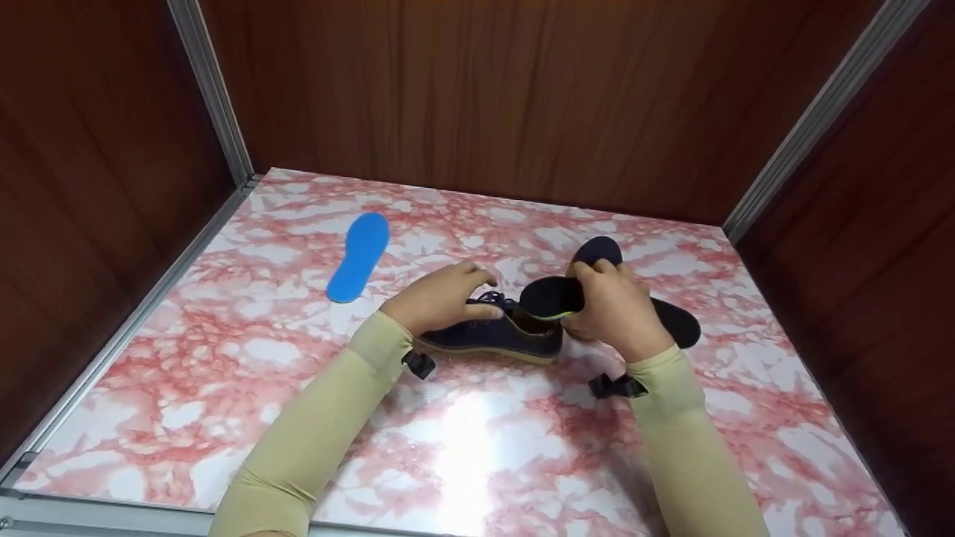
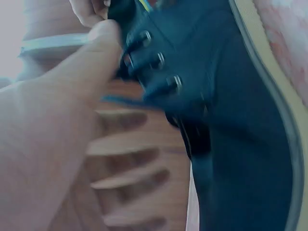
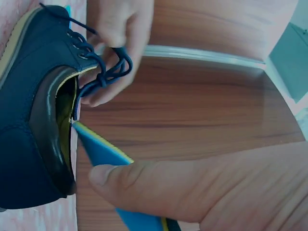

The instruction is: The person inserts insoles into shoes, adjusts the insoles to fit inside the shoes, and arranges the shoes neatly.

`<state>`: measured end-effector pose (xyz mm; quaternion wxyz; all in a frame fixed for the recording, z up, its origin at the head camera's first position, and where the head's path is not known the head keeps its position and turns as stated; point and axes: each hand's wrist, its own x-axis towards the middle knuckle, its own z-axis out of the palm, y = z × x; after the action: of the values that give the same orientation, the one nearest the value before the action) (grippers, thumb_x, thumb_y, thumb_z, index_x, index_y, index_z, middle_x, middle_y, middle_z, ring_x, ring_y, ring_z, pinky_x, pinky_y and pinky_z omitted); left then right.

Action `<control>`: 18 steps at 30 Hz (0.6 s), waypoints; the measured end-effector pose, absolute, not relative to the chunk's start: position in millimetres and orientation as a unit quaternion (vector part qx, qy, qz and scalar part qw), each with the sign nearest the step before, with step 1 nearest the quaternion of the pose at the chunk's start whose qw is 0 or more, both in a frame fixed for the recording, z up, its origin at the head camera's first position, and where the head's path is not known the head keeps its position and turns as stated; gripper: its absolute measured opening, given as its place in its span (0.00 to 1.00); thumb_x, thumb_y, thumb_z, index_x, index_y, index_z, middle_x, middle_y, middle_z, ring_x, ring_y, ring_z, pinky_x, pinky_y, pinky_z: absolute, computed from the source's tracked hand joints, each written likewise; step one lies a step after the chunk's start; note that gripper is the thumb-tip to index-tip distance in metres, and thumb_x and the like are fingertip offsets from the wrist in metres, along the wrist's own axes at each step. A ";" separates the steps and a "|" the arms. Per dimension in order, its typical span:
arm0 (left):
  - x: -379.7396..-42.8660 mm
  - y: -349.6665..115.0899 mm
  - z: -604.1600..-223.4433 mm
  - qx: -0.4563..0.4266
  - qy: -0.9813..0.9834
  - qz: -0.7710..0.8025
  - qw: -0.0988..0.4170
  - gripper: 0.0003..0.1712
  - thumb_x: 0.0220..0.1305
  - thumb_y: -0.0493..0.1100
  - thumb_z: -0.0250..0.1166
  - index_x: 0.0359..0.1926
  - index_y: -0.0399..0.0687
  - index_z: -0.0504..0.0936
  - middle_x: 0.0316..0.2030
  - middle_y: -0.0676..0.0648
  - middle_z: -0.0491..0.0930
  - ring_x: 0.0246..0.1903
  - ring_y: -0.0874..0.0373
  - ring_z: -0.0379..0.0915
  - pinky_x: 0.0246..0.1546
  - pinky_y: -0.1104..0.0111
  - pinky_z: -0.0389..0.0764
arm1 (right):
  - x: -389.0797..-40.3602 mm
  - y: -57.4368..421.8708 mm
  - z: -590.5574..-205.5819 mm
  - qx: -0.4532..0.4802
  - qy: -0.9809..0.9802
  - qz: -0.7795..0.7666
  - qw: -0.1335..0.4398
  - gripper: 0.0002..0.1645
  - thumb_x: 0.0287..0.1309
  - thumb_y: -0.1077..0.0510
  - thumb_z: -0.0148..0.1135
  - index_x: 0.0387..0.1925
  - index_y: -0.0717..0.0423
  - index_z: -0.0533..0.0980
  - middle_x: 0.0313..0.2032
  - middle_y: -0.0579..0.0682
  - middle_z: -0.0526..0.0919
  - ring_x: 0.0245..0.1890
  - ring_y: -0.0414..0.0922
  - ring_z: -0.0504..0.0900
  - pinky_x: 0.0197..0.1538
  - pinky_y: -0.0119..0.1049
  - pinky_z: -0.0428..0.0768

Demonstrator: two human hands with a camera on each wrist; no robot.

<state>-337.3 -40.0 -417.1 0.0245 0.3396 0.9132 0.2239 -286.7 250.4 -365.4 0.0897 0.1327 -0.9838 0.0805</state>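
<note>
A navy lace-up shoe (image 1: 522, 344) with a tan sole lies on the table, toe to the left. Its laces (image 3: 113, 72) are tied in a bow. My left hand (image 1: 440, 298) is over the toe and laces, thumb straight and fingers spread apart in the left wrist view. My right hand (image 1: 615, 309) pinches an insole (image 1: 550, 297), black on top, with a blue underside and a yellow edge seen in the right wrist view. The insole's end is right at the shoe's opening (image 3: 65, 115). A black rounded end (image 1: 679, 324) shows past my right hand.
A second dark shoe (image 1: 597, 250) stands behind my right hand, mostly hidden by it. To the left a flat blue insole (image 1: 359, 257) lies on the pink-and-white marbled table (image 1: 224, 403). Brown wood-grain panels (image 1: 485, 97) enclose the back and sides.
</note>
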 end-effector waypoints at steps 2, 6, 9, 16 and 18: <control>-333.8 -34.7 -414.5 0.365 0.901 0.236 -0.011 0.35 0.75 0.70 0.65 0.72 0.56 0.79 0.69 0.47 0.78 0.68 0.50 0.77 0.72 0.53 0.78 | -286.0 251.0 -364.0 0.130 -0.984 0.075 0.091 0.36 0.45 0.54 0.84 0.58 0.53 0.81 0.53 0.64 0.83 0.53 0.70 0.80 0.49 0.75 0.82; -324.9 -20.7 -409.9 0.427 0.868 0.238 -0.080 0.31 0.77 0.65 0.66 0.68 0.51 0.82 0.66 0.48 0.81 0.68 0.51 0.77 0.75 0.54 0.75 | -284.5 253.0 -361.8 0.128 -0.985 0.068 0.096 0.38 0.45 0.52 0.85 0.60 0.53 0.82 0.53 0.65 0.84 0.53 0.71 0.82 0.49 0.76 0.82; -317.5 -10.2 -410.3 0.459 0.856 0.190 -0.141 0.26 0.79 0.64 0.63 0.61 0.51 0.87 0.59 0.49 0.86 0.62 0.50 0.79 0.71 0.54 0.76 | -284.0 254.0 -361.7 0.126 -0.985 0.062 0.102 0.40 0.44 0.51 0.86 0.61 0.53 0.82 0.53 0.65 0.85 0.53 0.71 0.82 0.49 0.76 0.82; -305.2 5.9 -425.2 0.413 0.898 0.076 -0.131 0.36 0.74 0.80 0.48 0.55 0.67 0.90 0.52 0.52 0.83 0.55 0.49 0.68 0.52 0.47 0.71 | -284.4 254.6 -362.6 0.121 -0.987 0.049 0.097 0.42 0.43 0.50 0.87 0.62 0.53 0.81 0.55 0.65 0.85 0.55 0.71 0.81 0.50 0.78 0.81; -304.8 10.0 -430.0 0.404 0.904 0.052 -0.128 0.37 0.72 0.83 0.47 0.54 0.69 0.90 0.53 0.50 0.83 0.57 0.48 0.67 0.53 0.45 0.70 | -284.3 254.2 -362.8 0.120 -0.988 0.046 0.091 0.42 0.44 0.50 0.86 0.63 0.53 0.81 0.56 0.65 0.85 0.56 0.72 0.81 0.51 0.79 0.80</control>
<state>-304.8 10.0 -430.0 -0.1277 0.4041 0.9043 0.0521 -284.3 254.2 -362.8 0.0911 0.1200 -0.9875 0.0457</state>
